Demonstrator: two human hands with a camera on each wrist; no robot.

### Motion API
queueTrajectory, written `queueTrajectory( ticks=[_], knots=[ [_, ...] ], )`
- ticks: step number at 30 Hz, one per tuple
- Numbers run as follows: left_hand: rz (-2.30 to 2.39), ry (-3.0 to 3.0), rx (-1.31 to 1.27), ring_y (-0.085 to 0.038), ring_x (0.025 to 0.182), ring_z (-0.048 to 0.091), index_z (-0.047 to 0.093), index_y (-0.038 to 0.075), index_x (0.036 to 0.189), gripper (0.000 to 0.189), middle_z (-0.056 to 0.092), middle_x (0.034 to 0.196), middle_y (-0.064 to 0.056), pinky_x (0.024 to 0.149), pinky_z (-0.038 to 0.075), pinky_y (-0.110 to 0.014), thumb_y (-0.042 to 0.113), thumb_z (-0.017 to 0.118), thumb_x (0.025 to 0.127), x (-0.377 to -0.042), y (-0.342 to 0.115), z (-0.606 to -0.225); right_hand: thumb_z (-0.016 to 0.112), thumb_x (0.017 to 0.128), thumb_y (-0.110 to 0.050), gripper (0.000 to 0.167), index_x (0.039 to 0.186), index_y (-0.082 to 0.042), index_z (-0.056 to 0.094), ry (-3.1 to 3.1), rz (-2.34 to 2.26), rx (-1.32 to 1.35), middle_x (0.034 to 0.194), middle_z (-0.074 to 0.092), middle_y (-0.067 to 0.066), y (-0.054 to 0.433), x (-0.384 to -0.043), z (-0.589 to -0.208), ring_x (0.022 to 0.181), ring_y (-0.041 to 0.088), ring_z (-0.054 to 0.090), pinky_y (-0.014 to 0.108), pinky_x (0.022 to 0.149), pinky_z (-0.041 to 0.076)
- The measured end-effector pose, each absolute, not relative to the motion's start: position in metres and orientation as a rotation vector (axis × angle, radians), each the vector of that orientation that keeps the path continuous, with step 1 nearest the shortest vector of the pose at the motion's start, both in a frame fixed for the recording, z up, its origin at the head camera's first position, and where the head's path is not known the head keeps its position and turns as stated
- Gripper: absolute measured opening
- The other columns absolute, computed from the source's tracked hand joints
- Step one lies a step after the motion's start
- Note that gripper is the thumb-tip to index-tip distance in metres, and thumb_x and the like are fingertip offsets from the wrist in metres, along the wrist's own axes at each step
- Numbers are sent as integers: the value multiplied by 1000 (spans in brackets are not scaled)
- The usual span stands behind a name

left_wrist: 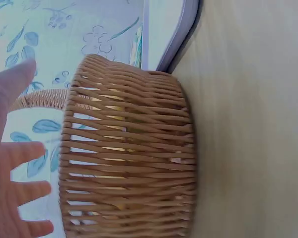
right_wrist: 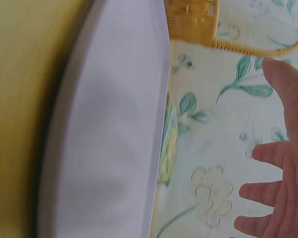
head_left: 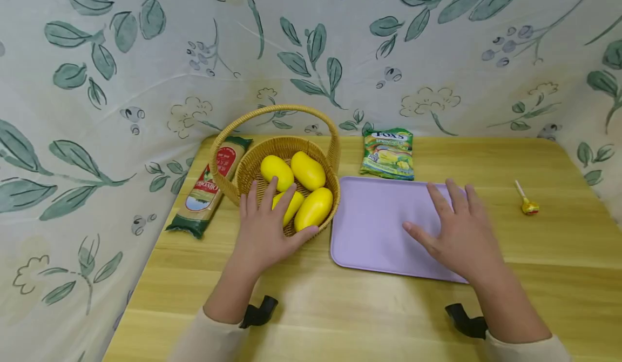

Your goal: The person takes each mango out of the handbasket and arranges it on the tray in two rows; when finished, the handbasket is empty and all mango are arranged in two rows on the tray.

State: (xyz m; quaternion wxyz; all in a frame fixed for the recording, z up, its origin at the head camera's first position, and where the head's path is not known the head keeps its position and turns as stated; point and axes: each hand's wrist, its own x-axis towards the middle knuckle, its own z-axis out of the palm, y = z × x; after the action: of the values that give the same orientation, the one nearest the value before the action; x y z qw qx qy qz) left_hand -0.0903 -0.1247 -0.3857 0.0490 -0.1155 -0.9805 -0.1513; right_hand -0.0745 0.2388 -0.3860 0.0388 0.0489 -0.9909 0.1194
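My left hand (head_left: 264,232) hovers with spread fingers over the near side of a wicker basket (left_wrist: 129,148), overlapping its rim in the head view. Inside the basket lie several yellow mangoes (head_left: 314,209), one partly hidden by the fingers. The basket's arched handle (head_left: 277,108) stands upright. My right hand (head_left: 461,232), fingers also spread, is above the right part of a lilac tray (head_left: 379,227). In the right wrist view, a gap separates that hand from the tray surface (right_wrist: 109,124). Neither hand holds anything.
Left of the basket a pack of pasta (head_left: 209,189) lies slanted, partly behind the handle. A green candy bag (head_left: 387,154) lies behind the tray. A lollipop (head_left: 528,205) rests on the wooden table (head_left: 340,319) at right. Floral cloth (head_left: 350,54) hangs along the back.
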Motion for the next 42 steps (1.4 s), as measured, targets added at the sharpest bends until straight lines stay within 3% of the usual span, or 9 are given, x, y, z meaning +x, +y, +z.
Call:
queueTrajectory(
  ticks=[4,8,11,14,20,24,30,37,42],
  knots=[
    [-553,-2827,-309,-50,146,26,50,18,150,78,39,159,-17,118,23,-66,65,64,89,-74,-128,-394,65,90,-63,93,157,-5,36,-2997,462,257,159,30,33,218,-62,-385,147,58,22,72,116,22],
    [-723,-2644,-145,-46,127,38,60,11,139,59,51,139,-21,103,35,-56,45,70,91,-63,-129,-408,72,89,-54,84,155,-10,41,-2940,603,346,157,38,27,189,-52,-388,144,54,32,73,109,33],
    [-928,-2512,37,-40,114,37,61,10,135,51,48,124,-20,88,35,-46,34,73,91,-60,-129,-418,76,88,-49,80,153,-13,45,-2872,696,452,155,43,22,165,-49,-392,143,47,37,68,108,40],
    [-1162,-2394,219,-34,111,33,60,9,135,47,38,115,-17,84,32,-41,27,72,92,-60,-130,-427,77,87,-48,79,152,-14,48,-2816,760,565,155,44,17,142,-50,-391,144,39,40,62,108,45],
    [-1575,-2193,464,-30,110,38,57,14,137,41,26,128,-11,87,35,-38,27,65,99,-72,-136,-441,79,87,-47,76,149,-14,51,-2712,847,763,153,48,15,99,-66,-381,142,35,45,55,104,51],
    [-1759,-2098,484,-32,125,45,54,11,141,44,26,143,-10,104,41,-45,29,60,102,-82,-140,-446,77,88,-49,74,150,-18,51,-2727,860,825,153,48,11,74,-84,-375,140,34,48,53,104,51],
    [-1811,-2070,475,-34,152,24,56,8,142,45,26,160,-15,124,23,-58,30,59,102,-96,-139,-452,78,88,-47,71,149,-22,52,-2806,854,929,153,49,7,49,-113,-374,138,28,50,50,109,49],
    [-1967,-1774,572,-22,147,33,63,5,130,33,48,148,-8,124,22,-46,19,56,101,-108,-127,-451,83,84,-39,72,147,-17,56,-2899,782,1046,152,51,12,36,-135,-378,139,33,50,47,115,43],
    [-1998,-1642,543,-19,143,37,67,7,122,27,49,143,-10,122,23,-43,9,53,99,-110,-125,-455,85,83,-36,72,147,-18,56,-2923,721,1162,151,52,12,27,-145,-381,137,33,50,45,115,43]
  ],
)
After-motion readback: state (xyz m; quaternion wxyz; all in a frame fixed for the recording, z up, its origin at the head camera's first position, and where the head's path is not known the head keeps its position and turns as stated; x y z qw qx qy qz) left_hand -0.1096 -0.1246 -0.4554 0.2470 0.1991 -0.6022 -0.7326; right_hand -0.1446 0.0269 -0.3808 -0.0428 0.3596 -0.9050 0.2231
